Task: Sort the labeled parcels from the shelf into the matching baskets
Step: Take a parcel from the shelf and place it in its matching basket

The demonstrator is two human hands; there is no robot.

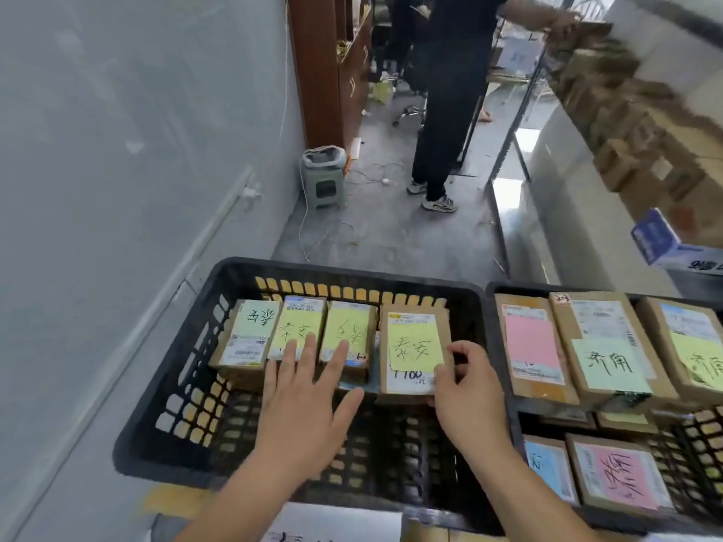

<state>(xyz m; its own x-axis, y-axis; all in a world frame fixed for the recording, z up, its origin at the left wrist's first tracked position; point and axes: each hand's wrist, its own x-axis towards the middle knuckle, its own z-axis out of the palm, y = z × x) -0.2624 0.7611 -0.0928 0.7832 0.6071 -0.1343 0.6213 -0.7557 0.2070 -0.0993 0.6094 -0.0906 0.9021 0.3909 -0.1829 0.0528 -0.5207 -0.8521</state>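
A black plastic basket (164,389) in front of me holds a row of cardboard parcels with yellow and green handwritten labels. My right hand (465,400) grips the lower right corner of the rightmost parcel (414,346), which bears a yellow label. My left hand (305,404) hovers flat with fingers spread, fingertips over the middle parcels (344,330). A second black basket (497,303) to the right holds several parcels with pink, green, yellow and blue labels. The shelf (641,123) with brown boxes runs along the right.
A person in dark clothes (450,91) stands ahead at the shelf. A small green stool (324,181) and loose cables lie on the floor by the grey wall. A blue-and-white box (661,244) sits on the shelf's edge. A brown cabinet (324,68) stands at the back.
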